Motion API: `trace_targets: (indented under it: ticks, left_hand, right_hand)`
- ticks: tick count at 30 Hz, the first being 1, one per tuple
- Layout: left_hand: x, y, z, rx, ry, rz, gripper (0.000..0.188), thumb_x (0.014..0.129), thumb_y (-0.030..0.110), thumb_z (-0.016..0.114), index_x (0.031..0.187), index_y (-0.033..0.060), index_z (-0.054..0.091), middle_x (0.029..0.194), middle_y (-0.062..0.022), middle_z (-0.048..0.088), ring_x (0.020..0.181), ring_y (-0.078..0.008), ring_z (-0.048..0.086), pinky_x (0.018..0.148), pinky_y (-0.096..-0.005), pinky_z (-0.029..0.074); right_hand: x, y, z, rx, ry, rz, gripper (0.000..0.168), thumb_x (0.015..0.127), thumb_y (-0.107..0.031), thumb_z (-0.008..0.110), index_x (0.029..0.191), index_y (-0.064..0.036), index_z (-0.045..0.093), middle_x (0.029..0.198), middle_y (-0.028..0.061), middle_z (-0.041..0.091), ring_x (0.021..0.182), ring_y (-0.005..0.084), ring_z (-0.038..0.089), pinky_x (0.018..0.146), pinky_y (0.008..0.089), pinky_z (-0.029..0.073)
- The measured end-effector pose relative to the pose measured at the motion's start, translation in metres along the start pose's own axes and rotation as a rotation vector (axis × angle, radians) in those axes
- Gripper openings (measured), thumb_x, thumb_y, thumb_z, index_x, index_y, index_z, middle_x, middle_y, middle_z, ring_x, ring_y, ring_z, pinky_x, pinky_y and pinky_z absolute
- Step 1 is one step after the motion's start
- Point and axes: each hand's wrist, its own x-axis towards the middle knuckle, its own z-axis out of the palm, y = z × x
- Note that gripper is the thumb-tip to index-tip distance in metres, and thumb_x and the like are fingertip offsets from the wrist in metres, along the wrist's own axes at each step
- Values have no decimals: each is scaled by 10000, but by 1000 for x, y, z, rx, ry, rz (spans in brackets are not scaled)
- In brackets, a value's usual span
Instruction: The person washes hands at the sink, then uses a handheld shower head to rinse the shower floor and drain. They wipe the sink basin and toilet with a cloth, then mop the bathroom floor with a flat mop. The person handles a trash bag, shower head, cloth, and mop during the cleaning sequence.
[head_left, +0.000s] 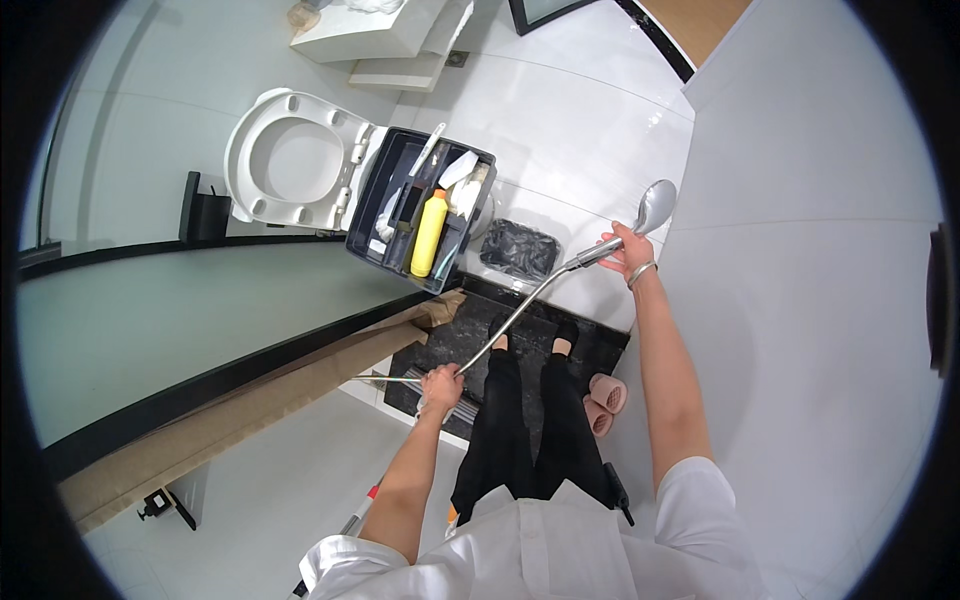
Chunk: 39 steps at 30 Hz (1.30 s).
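Note:
My right hand (630, 251) grips the handle of a chrome hand shower (656, 204) near the wall on the right. Its metal hose (529, 300) runs down to my left hand (442, 388), which is closed around it, and carries on past that hand to the left. Between the toilet and the shower hose, a dark caddy (484, 161) holds a yellow bottle (429, 236) with an orange cap, a white-handled brush (427, 150) and white items. Beside the caddy on the white floor lies a black tray or bin (519, 250) that looks covered in clear plastic.
A toilet with raised seat (296, 157) is at upper left. A frosted glass panel (225, 322) in a black frame and a beige curtain (247, 427) stand left. Pink slippers (606, 394) lie beside my feet on the dark floor (442, 341). A white cabinet (352, 37) is at the top.

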Motion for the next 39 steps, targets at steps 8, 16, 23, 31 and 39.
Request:
trace_targets:
  ticks: [8, 16, 23, 31, 39]
  left_hand:
    - [7, 18, -5, 31, -2, 13, 296, 829, 283, 635, 1092, 148, 650, 1055, -114, 652, 1023, -318, 600, 924, -475, 425]
    - [14, 41, -4, -32, 44, 183, 275, 836, 246, 623, 1080, 121, 646, 1040, -124, 655, 999, -326, 603, 889, -450, 448]
    - [18, 77, -2, -24, 20, 235, 264, 828, 254, 631, 1066, 143, 649, 1034, -99, 658, 999, -304, 605, 919, -451, 422]
    - [17, 70, -9, 14, 16, 181, 270, 825, 244, 624, 1072, 138, 646, 1051, -102, 655, 1023, -309, 599, 924, -449, 421]
    - [15, 64, -4, 65, 21, 156, 307, 831, 274, 629, 1100, 126, 639, 1036, -128, 656, 1020, -326, 602, 889, -475, 443]
  right_hand:
    - [7, 2, -33, 9, 60, 38, 400, 837, -259, 659, 1127, -36, 498, 935, 115, 666, 851, 241, 672, 659, 453, 592]
    - [-7, 79, -150, 232, 445, 73, 354, 842, -253, 655, 1090, -75, 475, 925, 86, 662, 745, 208, 635, 636, 477, 589]
    - [-10, 91, -161, 400, 603, -67, 326, 852, -230, 657, 1059, -74, 459, 938, 96, 664, 806, 223, 650, 612, 459, 582]
    - [-6, 57, -142, 262, 402, -64, 293, 848, -237, 655, 997, -62, 473, 967, 111, 651, 832, 230, 657, 657, 463, 599]
    - [2, 37, -111, 237, 179, 54, 376, 839, -253, 677, 1077, -62, 458, 972, 116, 647, 883, 266, 661, 710, 492, 581]
